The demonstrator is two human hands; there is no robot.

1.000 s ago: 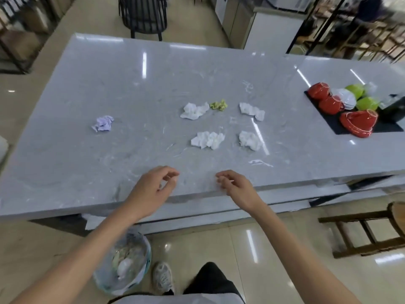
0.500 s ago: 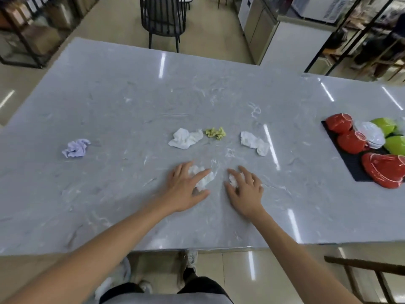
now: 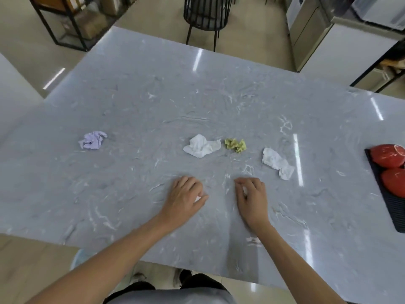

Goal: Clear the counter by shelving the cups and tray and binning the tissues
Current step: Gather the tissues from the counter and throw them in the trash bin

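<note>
My left hand rests on the grey marble counter, fingers curled over a white tissue whose corner shows at the thumb. My right hand is closed the same way on another white tissue, a bit of white showing under the fingers. Beyond them lie a white tissue, a small green tissue and another white tissue to the right. A purple tissue sits far left. At the right edge, red cups stand on a black tray, partly cut off.
A black wire chair stands behind the counter. A metal shelf rack is at the back left and a cabinet at the back right. The rim of a lined bin peeks out below the near counter edge.
Both hands came from the near counter edge onto the two closest white tissues, then closed their flat fingers around them. The view has moved forward and left, cutting off most of the tray.
</note>
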